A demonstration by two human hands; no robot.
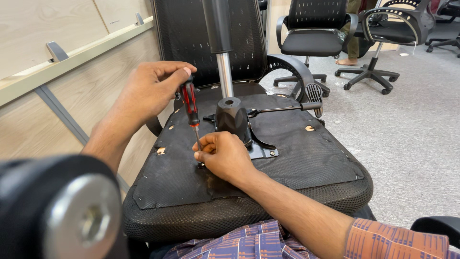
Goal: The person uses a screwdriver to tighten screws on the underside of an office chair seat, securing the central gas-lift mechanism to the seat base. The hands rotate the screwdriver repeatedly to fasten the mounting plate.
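My left hand point(148, 91) grips the red and black handle of a screwdriver point(190, 103), held upright. Its thin shaft runs down to the black underside of an upturned office chair seat point(297, 153). My right hand point(225, 156) rests on the seat and pinches the shaft near its tip, hiding the tip and whatever it meets. Just behind my right hand sits the black tilt mechanism point(232, 117) on its metal plate. A lever with a paddle end point(282, 109) sticks out to the right of it.
A gas lift column point(220, 43) rises behind the mechanism, with the chair's mesh back point(187, 33) beyond. A blurred black and metal part point(72, 211) fills the near left. Wooden wall panels point(57, 57) stand left. Other office chairs point(311, 38) point(383, 29) stand on grey carpet, beside someone's bare foot point(347, 61).
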